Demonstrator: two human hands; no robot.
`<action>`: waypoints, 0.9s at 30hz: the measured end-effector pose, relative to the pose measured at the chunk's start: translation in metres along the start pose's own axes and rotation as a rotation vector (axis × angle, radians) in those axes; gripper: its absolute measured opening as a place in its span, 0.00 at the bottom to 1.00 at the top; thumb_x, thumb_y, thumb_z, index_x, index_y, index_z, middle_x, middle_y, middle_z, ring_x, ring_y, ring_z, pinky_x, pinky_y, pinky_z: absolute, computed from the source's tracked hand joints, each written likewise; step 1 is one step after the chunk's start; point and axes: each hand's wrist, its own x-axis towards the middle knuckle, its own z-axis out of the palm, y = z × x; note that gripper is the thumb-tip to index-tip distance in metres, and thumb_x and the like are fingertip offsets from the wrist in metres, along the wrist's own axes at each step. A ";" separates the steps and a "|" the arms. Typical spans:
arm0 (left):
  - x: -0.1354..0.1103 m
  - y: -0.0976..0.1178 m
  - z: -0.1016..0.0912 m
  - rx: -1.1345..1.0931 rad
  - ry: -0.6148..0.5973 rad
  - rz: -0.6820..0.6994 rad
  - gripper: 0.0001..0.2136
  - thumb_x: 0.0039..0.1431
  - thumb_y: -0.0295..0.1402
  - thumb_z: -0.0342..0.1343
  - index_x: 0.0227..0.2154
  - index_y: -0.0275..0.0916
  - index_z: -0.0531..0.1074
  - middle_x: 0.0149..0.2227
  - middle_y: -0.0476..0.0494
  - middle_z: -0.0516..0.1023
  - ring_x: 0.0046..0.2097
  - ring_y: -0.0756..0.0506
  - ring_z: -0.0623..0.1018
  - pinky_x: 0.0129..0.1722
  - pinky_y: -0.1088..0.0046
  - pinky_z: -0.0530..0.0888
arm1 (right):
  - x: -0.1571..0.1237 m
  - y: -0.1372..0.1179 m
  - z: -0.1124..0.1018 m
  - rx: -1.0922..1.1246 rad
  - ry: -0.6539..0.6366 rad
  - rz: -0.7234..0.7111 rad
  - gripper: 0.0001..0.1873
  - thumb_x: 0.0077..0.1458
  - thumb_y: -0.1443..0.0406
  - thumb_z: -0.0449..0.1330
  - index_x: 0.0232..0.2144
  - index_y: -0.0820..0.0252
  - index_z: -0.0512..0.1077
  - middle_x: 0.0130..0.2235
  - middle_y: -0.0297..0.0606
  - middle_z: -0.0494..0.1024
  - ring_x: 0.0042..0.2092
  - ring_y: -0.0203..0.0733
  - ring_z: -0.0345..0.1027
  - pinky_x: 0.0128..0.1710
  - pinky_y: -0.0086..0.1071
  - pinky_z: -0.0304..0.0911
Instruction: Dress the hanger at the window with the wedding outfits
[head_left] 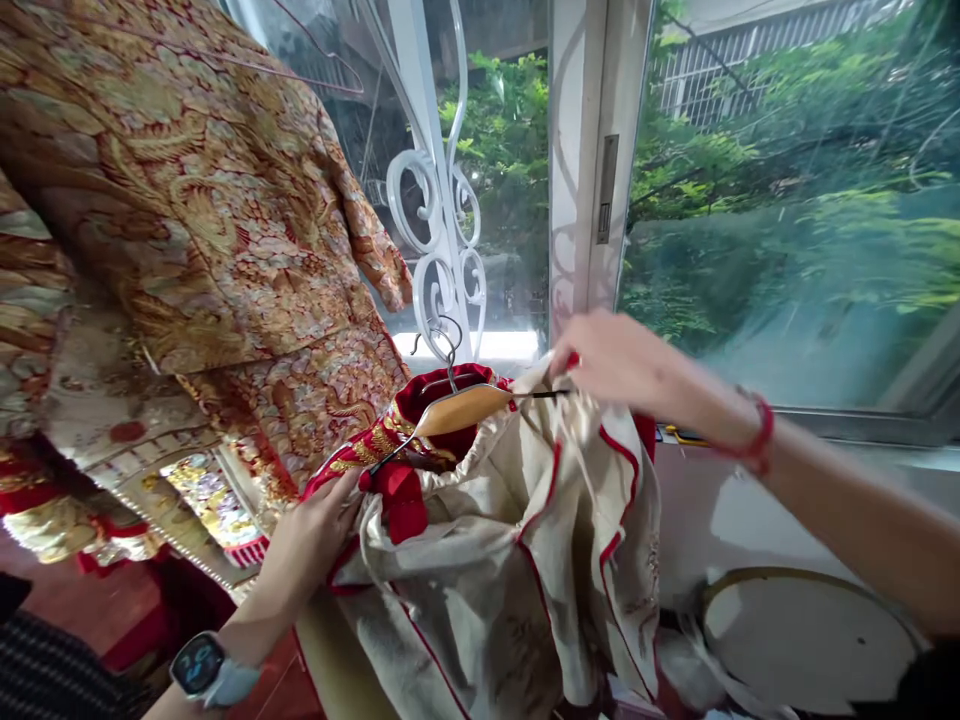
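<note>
A clothes hanger (463, 411) with a wooden middle, dark thin arms and a metal hook lies across the top of a cream skirt (480, 560) with red piping and a gathered drawstring waist. My left hand (319, 530) is closed at the hanger's left end, beside a red tip and a red fabric tab, with the waistband against its fingers. At the right end, my right hand (611, 360) pinches the gathered waistband near the other hanger arm; some blur covers its fingertips. Behind the hanger shows a red garment (382, 437) with gold embroidery.
A gold-and-red embroidered robe (225, 220) hangs at the left. White scrolled ironwork (431, 215) stands before the window (787, 200). A round pale lidded object (810, 640) sits at lower right. Several other decorated garments hang at lower left.
</note>
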 end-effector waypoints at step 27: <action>-0.001 0.011 -0.001 -0.058 -0.018 -0.094 0.23 0.64 0.39 0.39 0.53 0.37 0.71 0.33 0.38 0.84 0.32 0.38 0.82 0.28 0.70 0.71 | -0.052 0.139 0.080 0.134 0.307 0.156 0.26 0.56 0.71 0.45 0.51 0.59 0.75 0.48 0.43 0.79 0.49 0.51 0.73 0.49 0.39 0.65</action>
